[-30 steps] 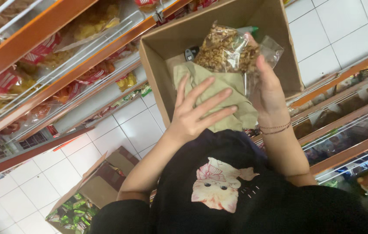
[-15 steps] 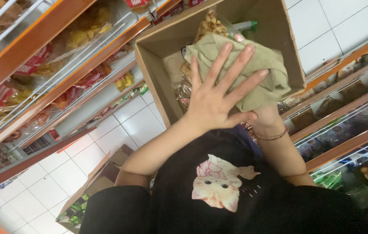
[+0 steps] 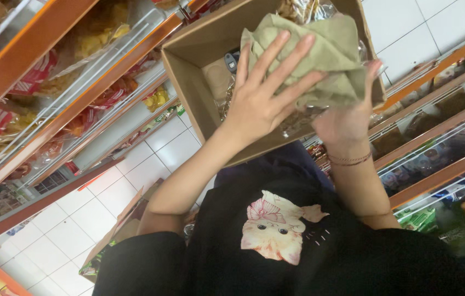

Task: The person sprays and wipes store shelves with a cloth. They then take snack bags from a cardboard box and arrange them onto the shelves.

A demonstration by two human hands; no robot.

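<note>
An open brown cardboard box (image 3: 188,87) sits in front of me, above my lap. At its mouth, an olive-green cloth (image 3: 331,49) is draped over a clear bag of brown snacks (image 3: 298,8). My left hand (image 3: 262,96) lies flat on the cloth with its fingers spread. My right hand (image 3: 347,118), with a thin bracelet at the wrist, grips the covered bag from the right side and below. A small dark object (image 3: 231,60) and more clear packets lie deeper in the box.
Orange-railed shelves (image 3: 51,109) full of snack packets run along the left. Lower shelves (image 3: 435,142) with goods stand on the right. A second open carton (image 3: 128,219) with green packs rests on the white tiled floor (image 3: 79,230) at lower left.
The cloth has come up over the snack bag, which was exposed a second ago. Both hands and the bundle now sit higher and further right at the box mouth.
</note>
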